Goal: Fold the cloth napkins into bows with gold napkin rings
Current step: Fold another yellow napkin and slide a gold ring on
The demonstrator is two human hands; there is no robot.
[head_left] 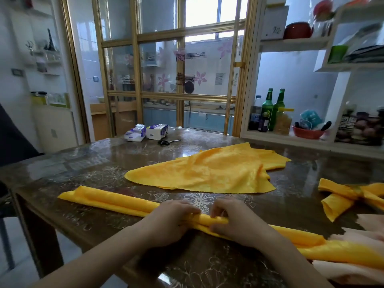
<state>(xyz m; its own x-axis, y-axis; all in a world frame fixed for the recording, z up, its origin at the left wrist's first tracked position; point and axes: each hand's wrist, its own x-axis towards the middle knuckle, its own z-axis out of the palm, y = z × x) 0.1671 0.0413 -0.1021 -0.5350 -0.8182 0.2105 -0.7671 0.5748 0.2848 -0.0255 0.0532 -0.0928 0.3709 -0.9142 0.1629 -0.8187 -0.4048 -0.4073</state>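
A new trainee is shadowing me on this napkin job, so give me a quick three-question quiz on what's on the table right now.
1. True or false: the scissors lie beside the tissue packs.
2. Where is the finished bow? A) table's left edge B) table's right side C) shelf
3. Fill in: the left hand and right hand both hold the folded napkin strip near its ____.
Key: 1 true; 2 B; 3 middle.

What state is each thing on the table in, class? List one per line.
Long yellow cloth napkin strip: folded lengthwise, lying flat.
Left hand: grips the strip's middle.
Right hand: pinches the strip's middle.
Loose yellow cloth napkins: unfolded, rumpled.
Yellow napkin bow: already gathered.
Black-handled scissors: blades closed.
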